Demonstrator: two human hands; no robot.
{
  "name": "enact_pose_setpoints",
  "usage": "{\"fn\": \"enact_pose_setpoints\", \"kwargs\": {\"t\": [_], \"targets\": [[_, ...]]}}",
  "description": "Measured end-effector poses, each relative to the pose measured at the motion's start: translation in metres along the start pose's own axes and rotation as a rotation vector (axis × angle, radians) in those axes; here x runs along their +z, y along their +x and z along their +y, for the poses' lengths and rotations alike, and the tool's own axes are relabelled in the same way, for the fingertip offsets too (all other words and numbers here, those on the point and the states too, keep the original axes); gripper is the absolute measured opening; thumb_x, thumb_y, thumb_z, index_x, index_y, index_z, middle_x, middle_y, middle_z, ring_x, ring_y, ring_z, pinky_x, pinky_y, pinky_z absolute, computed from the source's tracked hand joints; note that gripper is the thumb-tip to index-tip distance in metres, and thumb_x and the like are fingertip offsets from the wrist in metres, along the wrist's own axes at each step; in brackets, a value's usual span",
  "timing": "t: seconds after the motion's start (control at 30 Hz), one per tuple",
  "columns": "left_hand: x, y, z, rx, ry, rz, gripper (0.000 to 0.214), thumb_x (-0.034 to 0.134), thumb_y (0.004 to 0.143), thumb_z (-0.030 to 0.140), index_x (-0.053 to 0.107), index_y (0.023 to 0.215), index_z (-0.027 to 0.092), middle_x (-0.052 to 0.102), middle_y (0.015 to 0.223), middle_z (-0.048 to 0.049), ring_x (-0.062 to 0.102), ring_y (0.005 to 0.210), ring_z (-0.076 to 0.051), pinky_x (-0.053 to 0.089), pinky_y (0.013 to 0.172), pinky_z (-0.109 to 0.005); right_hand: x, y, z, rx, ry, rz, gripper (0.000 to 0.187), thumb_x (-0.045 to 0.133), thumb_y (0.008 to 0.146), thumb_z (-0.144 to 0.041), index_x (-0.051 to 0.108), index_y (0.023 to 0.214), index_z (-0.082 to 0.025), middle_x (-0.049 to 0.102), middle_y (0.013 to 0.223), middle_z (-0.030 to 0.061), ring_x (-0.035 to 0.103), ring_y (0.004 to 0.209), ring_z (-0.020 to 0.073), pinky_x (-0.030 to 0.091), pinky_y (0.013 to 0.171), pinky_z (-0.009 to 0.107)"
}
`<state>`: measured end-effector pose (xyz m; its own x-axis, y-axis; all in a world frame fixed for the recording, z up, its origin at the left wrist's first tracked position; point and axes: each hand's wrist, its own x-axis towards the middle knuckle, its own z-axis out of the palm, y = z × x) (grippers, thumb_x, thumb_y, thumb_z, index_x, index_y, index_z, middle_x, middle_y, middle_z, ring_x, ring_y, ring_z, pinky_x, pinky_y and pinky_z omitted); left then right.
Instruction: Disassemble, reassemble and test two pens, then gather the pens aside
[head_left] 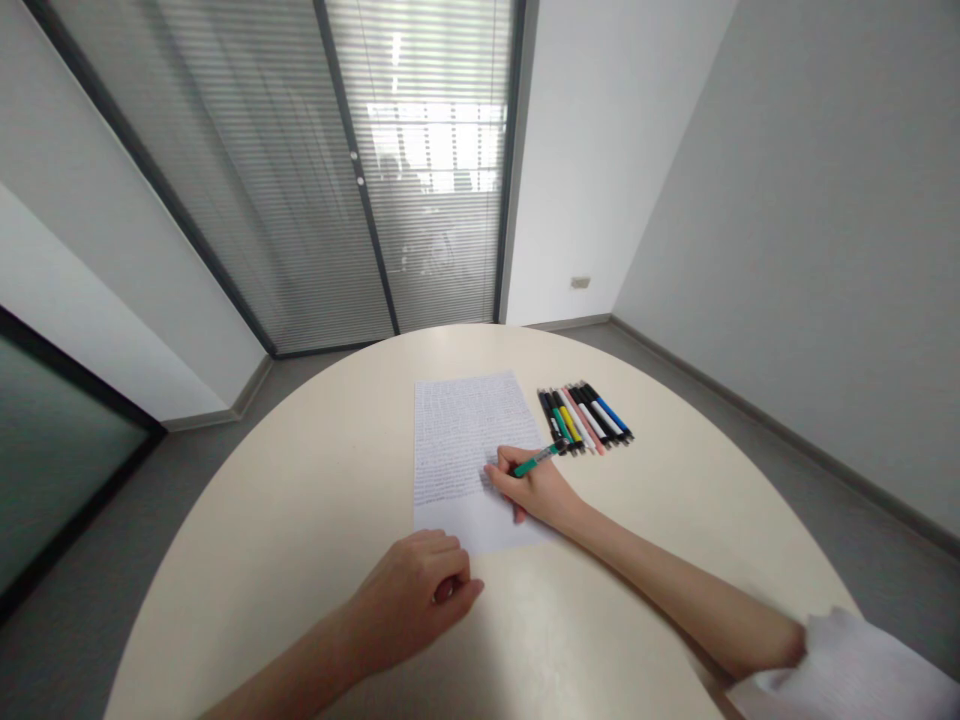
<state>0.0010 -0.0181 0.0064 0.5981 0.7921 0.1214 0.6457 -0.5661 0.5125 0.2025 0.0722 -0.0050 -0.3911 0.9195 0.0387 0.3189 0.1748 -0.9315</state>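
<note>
A sheet of paper (465,525) lies on the table, covered with lines of dark handwriting over most of its length; its lowest part is blank. My right hand (544,490) rests on the lower right of the sheet, fingers closed around a green pen (536,460). The pen tilts toward the written lines, and its tip is hidden by my fingers. At the sheet's bottom left edge, my left hand (420,590) lies on the table with its fingers curled in loosely and nothing visible in them.
Several pens (589,415) in different colours lie side by side right of the sheet, close to my right hand. The round pale table (300,500) has a curved far edge. Beyond stand a glass partition with blinds (277,200) and white walls (600,150).
</note>
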Motion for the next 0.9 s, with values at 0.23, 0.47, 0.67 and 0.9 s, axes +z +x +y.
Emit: {"fn": "enact_pose_setpoints", "kwargs": {"t": [0.23,0.47,0.67,0.9], "targets": [[0.0007,0.0,0.0006,-0.002,0.012,0.002,0.027,0.058,0.085,0.016,0.045,0.061,0.019,0.052,0.061,0.0022,0.049,0.061,-0.014,0.032,0.059,-0.026,-0.001,-0.0017,-0.0022,-0.01,-0.029,0.01,0.033,0.053,0.087,-0.036,0.039,0.061,-0.02,0.044,0.046,-0.0086,0.051,0.03,0.0076,0.021,0.03,0.015],[0.0003,0.0,0.0017,-0.002,0.023,0.0,0.027,0.058,0.086,0.017,0.046,0.062,0.019,0.054,0.061,0.0018,0.049,0.061,-0.014,0.033,0.058,-0.026,-0.0019,-0.0021,-0.0012,-0.003,-0.01,0.021,0.031,0.051,0.087,-0.035,0.038,0.062,-0.021,0.042,0.045,-0.0098,0.05,0.029,0.0073,0.022,0.03,0.015],[0.0009,0.0009,0.0013,-0.009,0.023,-0.011,0.027,0.057,0.087,0.018,0.047,0.062,0.019,0.053,0.061,0.0018,0.05,0.061,-0.014,0.033,0.058,-0.026,-0.0015,-0.0023,-0.0024,-0.003,-0.013,0.017,0.031,0.052,0.085,-0.033,0.036,0.061,-0.022,0.037,0.041,-0.0108,0.049,0.027,0.0079,0.018,0.029,0.015],[0.0,0.0022,0.0018,-0.017,0.029,-0.026,0.028,0.058,0.086,0.018,0.046,0.062,0.018,0.053,0.061,0.0017,0.05,0.062,-0.014,0.033,0.059,-0.026,-0.0023,-0.0027,-0.0023,-0.002,-0.012,0.021,0.029,0.051,0.085,-0.031,0.035,0.062,-0.022,0.036,0.04,-0.0112,0.048,0.027,0.0082,0.018,0.03,0.016]]}}
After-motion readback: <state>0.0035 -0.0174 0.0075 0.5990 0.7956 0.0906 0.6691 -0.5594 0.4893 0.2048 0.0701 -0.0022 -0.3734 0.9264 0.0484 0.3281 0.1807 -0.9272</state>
